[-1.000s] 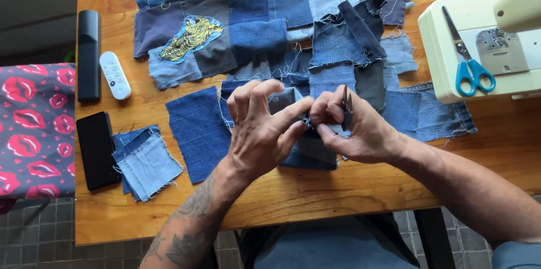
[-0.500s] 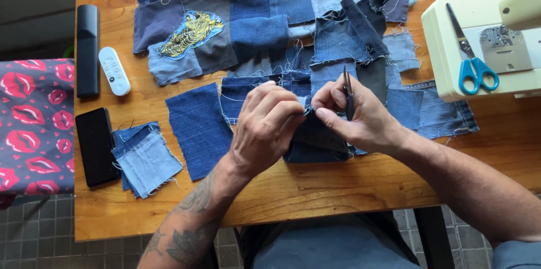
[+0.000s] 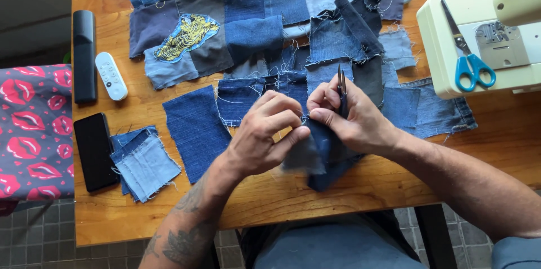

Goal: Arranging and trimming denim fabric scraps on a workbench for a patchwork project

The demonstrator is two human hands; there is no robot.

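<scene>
My left hand (image 3: 265, 134) pinches the edge of a dark blue denim piece (image 3: 324, 153) near the table's front edge. My right hand (image 3: 352, 119) grips the same piece and also holds small dark thread snips (image 3: 341, 86) that point up and away from me. The two hands meet at the fabric's top edge, fingertips touching. Several loose denim squares lie under and around the hands, with a large dark blue square (image 3: 194, 131) just left of my left hand.
A patchwork of joined denim panels (image 3: 253, 15) with a yellow embroidered patch (image 3: 186, 35) spreads across the back of the wooden table (image 3: 507, 134). A sewing machine (image 3: 484, 38) with blue-handled scissors (image 3: 470, 63) stands right. Two remotes, a phone (image 3: 93, 150) and stacked pale squares (image 3: 143, 162) lie left.
Both hands have shifted slightly right and toward me with the dark denim piece. My left fingers have curled in from spread to a pinch on its edge.
</scene>
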